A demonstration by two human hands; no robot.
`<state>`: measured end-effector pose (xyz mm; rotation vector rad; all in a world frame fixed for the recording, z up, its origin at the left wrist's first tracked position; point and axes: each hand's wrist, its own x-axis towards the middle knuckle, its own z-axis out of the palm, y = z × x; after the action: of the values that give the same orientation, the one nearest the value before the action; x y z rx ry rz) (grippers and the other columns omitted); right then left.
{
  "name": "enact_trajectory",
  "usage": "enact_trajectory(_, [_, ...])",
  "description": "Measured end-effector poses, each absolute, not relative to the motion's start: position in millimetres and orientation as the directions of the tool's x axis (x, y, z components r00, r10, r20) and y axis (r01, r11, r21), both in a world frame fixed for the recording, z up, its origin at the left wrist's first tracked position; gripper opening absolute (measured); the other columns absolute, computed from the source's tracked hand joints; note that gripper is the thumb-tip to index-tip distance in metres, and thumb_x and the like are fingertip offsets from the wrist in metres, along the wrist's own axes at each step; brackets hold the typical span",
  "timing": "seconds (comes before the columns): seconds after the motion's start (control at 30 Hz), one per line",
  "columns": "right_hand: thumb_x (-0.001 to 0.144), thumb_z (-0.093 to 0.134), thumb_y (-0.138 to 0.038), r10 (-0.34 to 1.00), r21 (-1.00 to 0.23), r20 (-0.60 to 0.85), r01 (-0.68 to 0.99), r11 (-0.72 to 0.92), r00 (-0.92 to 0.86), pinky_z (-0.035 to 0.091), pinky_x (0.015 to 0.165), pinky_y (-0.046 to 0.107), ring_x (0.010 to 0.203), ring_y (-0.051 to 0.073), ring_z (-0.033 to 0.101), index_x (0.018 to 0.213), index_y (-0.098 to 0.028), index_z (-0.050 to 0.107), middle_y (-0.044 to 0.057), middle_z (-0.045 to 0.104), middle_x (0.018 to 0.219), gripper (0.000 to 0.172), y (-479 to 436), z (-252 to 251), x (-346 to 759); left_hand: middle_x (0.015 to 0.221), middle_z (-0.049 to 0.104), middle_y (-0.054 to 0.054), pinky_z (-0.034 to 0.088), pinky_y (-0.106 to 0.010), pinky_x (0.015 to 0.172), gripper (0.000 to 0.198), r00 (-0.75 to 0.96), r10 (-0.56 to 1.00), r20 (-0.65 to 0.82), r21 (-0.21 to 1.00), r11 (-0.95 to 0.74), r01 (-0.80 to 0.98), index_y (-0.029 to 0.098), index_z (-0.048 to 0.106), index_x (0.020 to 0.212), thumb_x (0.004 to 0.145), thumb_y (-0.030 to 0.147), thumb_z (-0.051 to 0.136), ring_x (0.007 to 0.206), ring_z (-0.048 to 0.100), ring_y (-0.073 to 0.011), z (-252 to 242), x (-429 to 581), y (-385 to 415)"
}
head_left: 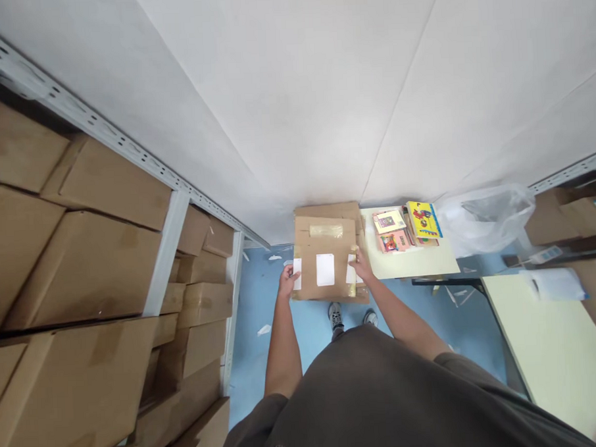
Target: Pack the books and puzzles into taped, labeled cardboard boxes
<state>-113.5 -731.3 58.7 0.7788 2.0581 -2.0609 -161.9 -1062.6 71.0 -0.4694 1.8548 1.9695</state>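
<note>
Closest to the camera is a dark grey shirt (pixel 384 397), and from it both bare arms reach forward. Under them, two shoes (pixel 335 315) stand on the blue floor (pixel 262 304), where some small white scraps lie.

On the left side a metal shelf (pixel 168 245) is full with brown cartons (pixel 87 265), close to the left arm. On the right, a small table (pixel 418 261) carries some colourful books (pixel 424 221), and a clear plastic bag (pixel 485 218) lies just beside it. A long pale table (pixel 555 350) is further right, well apart from the hands.

Between the shelf and the small table is the cardboard box (pixel 323 239), straight ahead of the person, with white labels and tape on its top. Its right edge touches the small table. The left hand (pixel 287 281) grasps the left edge of the box with fingers curled around it. The right hand (pixel 363 265) grasps the right edge in the same way. If the box is lifted or rests on something, I cannot tell.
</note>
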Motion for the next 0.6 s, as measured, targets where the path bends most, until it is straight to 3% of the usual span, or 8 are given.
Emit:
enact_trajectory(0.1, [0.063,0.078,-0.039,0.299,-0.848,-0.529,0.48,-0.224,-0.794,0.055,0.109,0.052,0.117,0.031,0.072,0.148,-0.027,0.062,0.006,0.079,0.121,0.087,-713.4,72.1,-108.3,0.1,0.077,-0.005,0.059,-0.043,0.091,0.06,-0.852,0.189,-0.488,0.852,-0.109,-0.512,0.023,0.061,0.099,0.058,0.05,0.095,0.096,0.075,-0.0271,84.5,-169.7,-1056.1])
enact_trajectory(0.27, [0.055,0.087,-0.03,0.348,-0.826,-0.538,0.399,-0.397,-0.767,0.059,0.097,0.048,0.097,0.028,0.075,0.123,-0.028,0.074,0.003,0.079,0.099,0.069,-665.5,103.7,-95.9,0.103,0.078,-0.007,0.058,-0.042,0.09,0.067,-0.863,0.252,-0.439,0.879,-0.079,-0.47,0.023,0.062,0.103,0.056,0.056,0.097,0.095,0.075,-0.0266,115.0,-191.0,-1034.9])
enact_trajectory(0.4, [0.055,0.092,-0.031,0.277,-0.842,-0.461,0.317,-0.436,-0.843,0.062,0.089,0.043,0.092,0.025,0.074,0.111,-0.028,0.075,0.003,0.079,0.1,0.059,-624.1,136.3,-77.9,0.107,0.079,-0.009,0.058,-0.041,0.091,0.07,-0.904,0.234,-0.358,0.921,-0.068,-0.383,0.022,0.065,0.108,0.056,0.057,0.097,0.098,0.075,-0.0271,137.6,-203.7,-993.4])
enact_trajectory(0.6, [0.059,0.093,-0.028,0.323,-0.881,-0.364,0.211,-0.423,-0.874,0.062,0.085,0.043,0.092,0.024,0.072,0.123,-0.033,0.07,0.001,0.076,0.106,0.068,-529.8,187.1,-1.1,0.131,0.076,-0.013,0.058,-0.042,0.1,0.073,-0.901,0.365,-0.235,0.964,-0.031,-0.264,0.022,0.067,0.13,0.067,0.051,0.09,0.117,0.073,-0.0292,173.3,-186.7,-871.7])
